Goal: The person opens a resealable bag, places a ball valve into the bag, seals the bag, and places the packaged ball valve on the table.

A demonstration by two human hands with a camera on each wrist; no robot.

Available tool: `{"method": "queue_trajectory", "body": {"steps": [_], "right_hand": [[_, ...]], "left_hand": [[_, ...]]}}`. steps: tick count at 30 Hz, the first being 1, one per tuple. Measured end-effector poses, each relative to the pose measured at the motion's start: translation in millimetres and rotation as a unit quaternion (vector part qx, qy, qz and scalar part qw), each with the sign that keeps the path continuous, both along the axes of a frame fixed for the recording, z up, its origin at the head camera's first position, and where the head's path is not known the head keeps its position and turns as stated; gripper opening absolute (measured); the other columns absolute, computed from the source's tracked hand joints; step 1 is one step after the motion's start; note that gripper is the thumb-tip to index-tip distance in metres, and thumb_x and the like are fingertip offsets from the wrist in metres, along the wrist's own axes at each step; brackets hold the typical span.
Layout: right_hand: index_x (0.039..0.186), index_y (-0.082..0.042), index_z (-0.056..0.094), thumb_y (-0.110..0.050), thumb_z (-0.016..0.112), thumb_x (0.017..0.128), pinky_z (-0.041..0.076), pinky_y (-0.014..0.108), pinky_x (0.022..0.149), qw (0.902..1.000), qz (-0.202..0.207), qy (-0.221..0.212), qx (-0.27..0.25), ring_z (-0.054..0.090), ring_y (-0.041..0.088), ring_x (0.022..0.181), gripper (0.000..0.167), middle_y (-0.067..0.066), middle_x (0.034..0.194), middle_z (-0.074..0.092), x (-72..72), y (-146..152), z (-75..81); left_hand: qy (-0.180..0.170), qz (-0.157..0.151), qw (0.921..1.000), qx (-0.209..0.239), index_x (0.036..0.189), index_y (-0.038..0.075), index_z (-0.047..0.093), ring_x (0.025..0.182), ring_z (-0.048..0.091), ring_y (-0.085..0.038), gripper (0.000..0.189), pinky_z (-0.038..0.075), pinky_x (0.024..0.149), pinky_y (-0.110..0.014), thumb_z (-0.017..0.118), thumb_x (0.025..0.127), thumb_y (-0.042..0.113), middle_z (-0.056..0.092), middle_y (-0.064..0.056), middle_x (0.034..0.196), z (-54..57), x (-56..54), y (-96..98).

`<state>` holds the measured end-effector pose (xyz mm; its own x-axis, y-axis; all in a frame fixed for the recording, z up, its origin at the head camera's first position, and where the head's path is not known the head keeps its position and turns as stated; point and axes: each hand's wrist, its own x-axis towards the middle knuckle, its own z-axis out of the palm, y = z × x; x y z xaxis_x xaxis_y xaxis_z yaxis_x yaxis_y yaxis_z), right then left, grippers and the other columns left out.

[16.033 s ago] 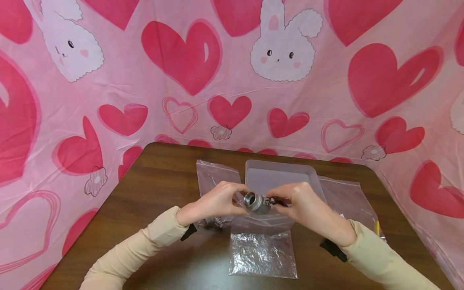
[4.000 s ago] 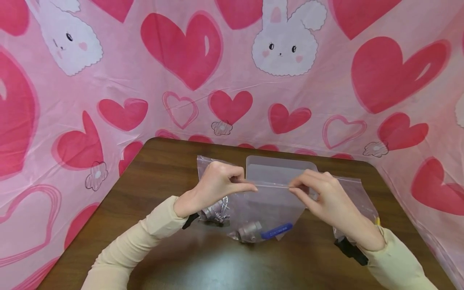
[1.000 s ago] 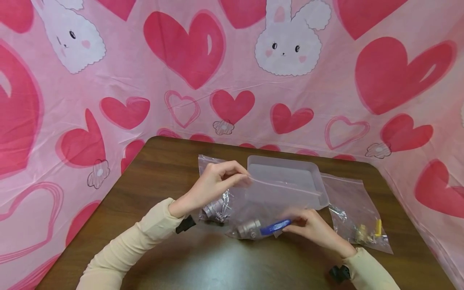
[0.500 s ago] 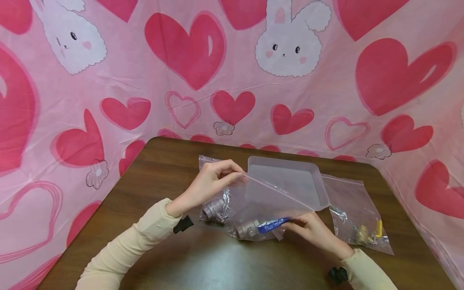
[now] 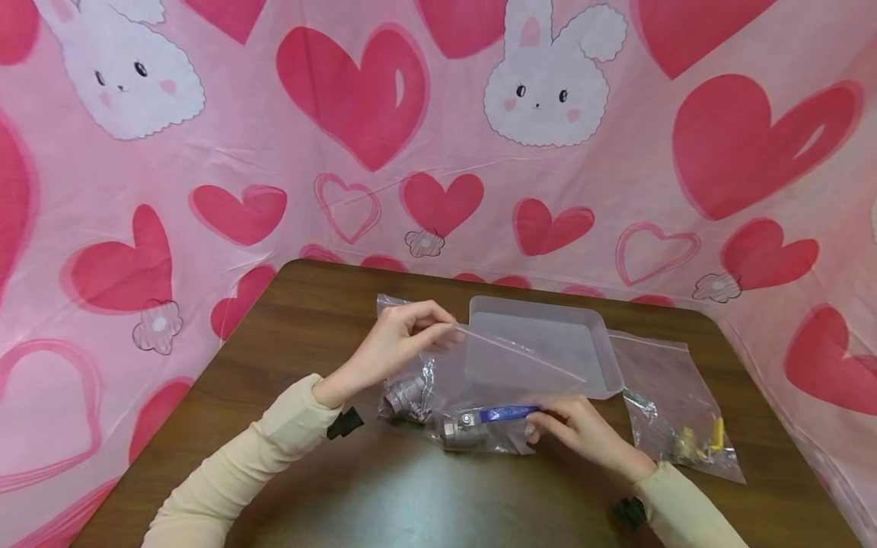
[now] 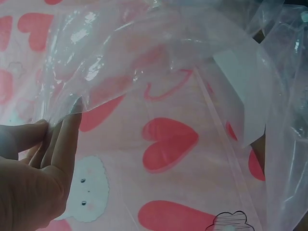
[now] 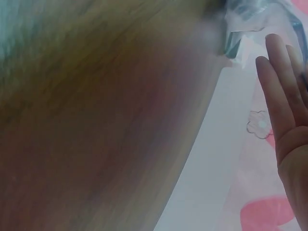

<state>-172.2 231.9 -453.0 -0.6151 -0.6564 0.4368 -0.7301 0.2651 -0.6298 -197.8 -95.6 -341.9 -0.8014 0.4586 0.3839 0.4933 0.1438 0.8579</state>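
Observation:
A clear zip bag (image 5: 507, 373) hangs from my left hand (image 5: 404, 335), which pinches its top corner; the left wrist view shows the thumb and fingers (image 6: 67, 137) on the plastic. Inside, at the bottom, lies a steel ball valve (image 5: 462, 431) with a blue lever handle (image 5: 507, 413) pointing right. My right hand (image 5: 589, 435) pinches the handle's free end through the bag. In the right wrist view that hand's fingers (image 7: 284, 91) reach up at the right edge, the thumb out of sight.
Behind the bag stands a shallow translucent tray (image 5: 612, 358). To the left, partly covered, lies another bag with a metal valve (image 5: 406, 397). At the right is a zip bag (image 5: 658, 373) with a brass fitting (image 5: 685, 443) and a yellow handle (image 5: 717, 434). A patterned cloth (image 5: 438, 144) hangs behind the table.
Earlier the hands held the bare valve, then both pinched the bag's top with the valve inside. My right hand has since dropped to the blue handle, and the valve has turned within the bag.

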Motion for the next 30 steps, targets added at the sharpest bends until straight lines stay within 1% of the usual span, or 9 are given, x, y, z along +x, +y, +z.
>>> {"method": "queue_trajectory", "body": {"steps": [2,4,10,12,15,18,20,23,30], "right_hand": [[0.118,-0.003,0.067,0.011,0.060,0.091,0.056,0.018,0.062,0.9999,0.008,-0.001,-0.007,0.071,0.005,0.067,0.032,0.001,0.079,0.075,-2.8,-1,-1.0],[0.116,-0.002,0.067,0.012,0.061,0.090,0.055,0.015,0.062,0.9997,0.003,0.024,-0.005,0.070,0.005,0.066,0.030,0.000,0.078,0.074,-5.7,-2,-1.9],[0.109,-0.011,0.071,0.004,0.066,0.089,0.044,0.008,0.061,0.9960,-0.058,0.062,0.026,0.052,-0.006,0.068,0.025,-0.008,0.082,0.070,-8.5,-5,-2.9],[0.109,-0.011,0.071,0.002,0.065,0.091,0.045,0.009,0.062,0.9971,-0.062,0.035,0.028,0.052,-0.009,0.072,0.023,-0.006,0.085,0.071,-8.1,-7,-3.6],[0.112,-0.004,0.068,0.000,0.058,0.097,0.057,0.017,0.068,0.9974,-0.038,-0.061,0.010,0.061,-0.009,0.081,0.019,0.008,0.092,0.074,-6.8,-12,-4.1],[0.115,0.006,0.063,-0.003,0.052,0.101,0.061,0.031,0.073,0.9869,-0.015,-0.160,-0.010,0.068,-0.002,0.088,0.020,0.023,0.099,0.071,-5.3,-17,-4.1],[0.117,0.011,0.060,-0.004,0.050,0.102,0.061,0.035,0.072,0.9798,-0.006,-0.199,-0.018,0.070,0.001,0.085,0.023,0.030,0.099,0.068,-4.5,-21,-4.6],[0.117,0.012,0.059,-0.005,0.049,0.103,0.061,0.035,0.068,0.9774,0.000,-0.210,-0.017,0.073,0.004,0.079,0.024,0.030,0.095,0.068,-4.3,-25,-6.0],[0.116,0.006,0.063,-0.002,0.049,0.102,0.061,0.032,0.064,0.9855,0.029,-0.167,0.006,0.075,0.011,0.075,0.022,0.019,0.086,0.075,-7.5,-31,-6.6]], "left_hand": [[-0.008,0.000,1.0000,-0.002,0.103,0.004,0.070,0.089,0.076,-0.020,0.013,0.061,0.076,-0.028,0.069,0.091,0.008,0.077,-0.015,0.099,-2.0,-1.3,-0.7],[-0.014,-0.003,0.9999,-0.001,0.103,0.003,0.070,0.089,0.076,-0.021,0.013,0.061,0.076,-0.029,0.069,0.091,0.007,0.077,-0.015,0.100,-3.6,-2.1,-1.0],[-0.015,0.001,0.9999,-0.003,0.104,0.002,0.070,0.082,0.076,-0.023,0.012,0.061,0.071,-0.029,0.068,0.092,0.005,0.076,-0.019,0.098,-3.8,-2.5,-1.5],[-0.019,0.007,0.9998,-0.004,0.104,0.001,0.070,0.078,0.075,-0.022,0.012,0.061,0.070,-0.029,0.067,0.092,0.005,0.074,-0.020,0.099,-3.1,-2.4,-2.9],[-0.024,0.017,0.9995,-0.008,0.104,0.000,0.070,0.076,0.075,-0.020,0.012,0.061,0.068,-0.029,0.067,0.093,0.005,0.074,-0.021,0.100,-1.7,-1.3,-6.1],[-0.031,0.025,0.9992,-0.009,0.103,-0.001,0.070,0.074,0.075,-0.020,0.013,0.061,0.067,-0.029,0.067,0.093,0.006,0.074,-0.021,0.098,-0.7,0.1,-9.9],[-0.033,0.030,0.9989,-0.012,0.103,-0.001,0.070,0.072,0.075,-0.020,0.013,0.061,0.067,-0.029,0.067,0.093,0.006,0.074,-0.021,0.097,-0.6,0.4,-12.1],[-0.038,0.032,0.9987,-0.013,0.103,-0.001,0.070,0.072,0.074,-0.020,0.013,0.061,0.068,-0.029,0.067,0.093,0.006,0.073,-0.022,0.096,-1.8,0.4,-14.9],[-0.040,0.036,0.9984,-0.021,0.104,0.000,0.070,0.073,0.075,-0.018,0.013,0.061,0.069,-0.028,0.067,0.094,0.008,0.073,-0.017,0.092,-3.5,2.4,-22.8]]}}
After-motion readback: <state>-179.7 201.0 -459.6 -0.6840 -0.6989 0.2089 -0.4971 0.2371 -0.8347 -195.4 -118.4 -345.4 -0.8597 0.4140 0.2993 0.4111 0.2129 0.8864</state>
